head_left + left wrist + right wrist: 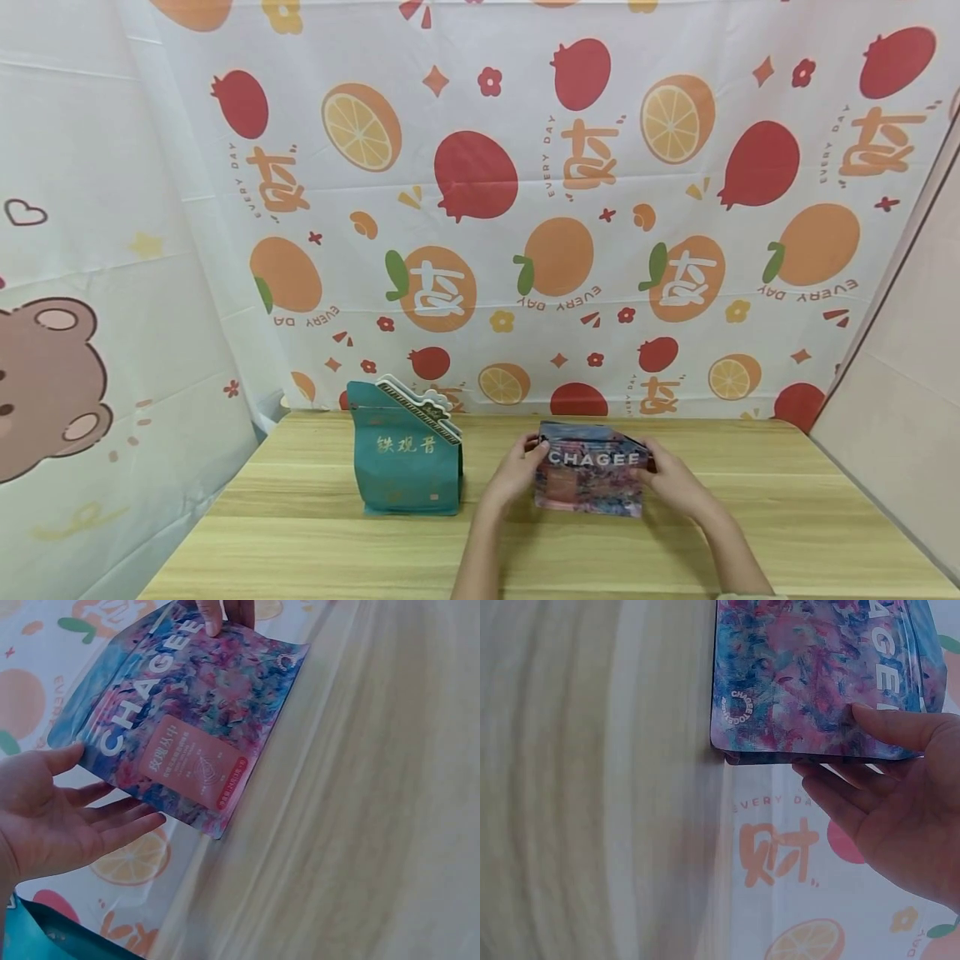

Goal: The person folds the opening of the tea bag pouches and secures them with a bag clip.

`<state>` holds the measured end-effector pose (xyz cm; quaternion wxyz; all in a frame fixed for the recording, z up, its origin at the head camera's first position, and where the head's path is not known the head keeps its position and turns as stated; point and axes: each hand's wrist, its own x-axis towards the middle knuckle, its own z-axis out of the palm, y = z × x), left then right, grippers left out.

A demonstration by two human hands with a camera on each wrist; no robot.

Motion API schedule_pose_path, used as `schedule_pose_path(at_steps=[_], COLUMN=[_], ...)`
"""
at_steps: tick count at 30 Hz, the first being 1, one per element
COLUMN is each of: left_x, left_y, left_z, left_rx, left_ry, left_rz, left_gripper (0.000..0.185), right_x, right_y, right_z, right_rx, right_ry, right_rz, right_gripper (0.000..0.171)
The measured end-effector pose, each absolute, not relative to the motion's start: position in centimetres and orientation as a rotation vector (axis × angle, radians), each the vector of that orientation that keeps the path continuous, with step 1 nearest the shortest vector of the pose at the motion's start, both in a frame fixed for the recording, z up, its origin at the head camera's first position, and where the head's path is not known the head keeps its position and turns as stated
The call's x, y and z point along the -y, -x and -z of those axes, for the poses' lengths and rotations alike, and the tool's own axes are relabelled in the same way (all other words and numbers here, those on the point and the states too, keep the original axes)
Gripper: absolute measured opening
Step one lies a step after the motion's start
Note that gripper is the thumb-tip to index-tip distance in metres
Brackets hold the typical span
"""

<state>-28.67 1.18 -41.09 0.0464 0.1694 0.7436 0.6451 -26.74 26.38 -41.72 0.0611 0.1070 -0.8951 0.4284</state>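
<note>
Two hands hold the CHAGEE pouch [592, 479] upright on the wooden table [750, 517]: the left hand [516, 472] lies against its left edge with fingers nearly straight, and the right hand [670, 482] pinches its right edge, thumb in front. Just left of the grip stands a teal tea bag [406, 458]; rightward and toward the person the table lies bare. Only the left wrist view shows the pouch's pink label [196, 766]; the right wrist view shows its round logo [737, 710].

A pink-and-blue speckled CHAGEE pouch [591, 481] stands upright on the tabletop [750, 517], its white lettering across the top, just right of centre, closed.
</note>
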Motion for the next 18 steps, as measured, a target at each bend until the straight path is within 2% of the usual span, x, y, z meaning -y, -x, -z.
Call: schedule_pose_path(at_steps=[18], left_x=[0.6], left_y=[28.5], left_z=[40.4], left_rx=[-2.228], left_ry=[-0.461], left_rz=[-1.955], left_gripper=[0.046], right_x=[-25.0], right_y=[27.0], right_z=[42.2], right_rx=[2.691], right_ry=[-0.335], right_rz=[-1.334], right_gripper=[0.031])
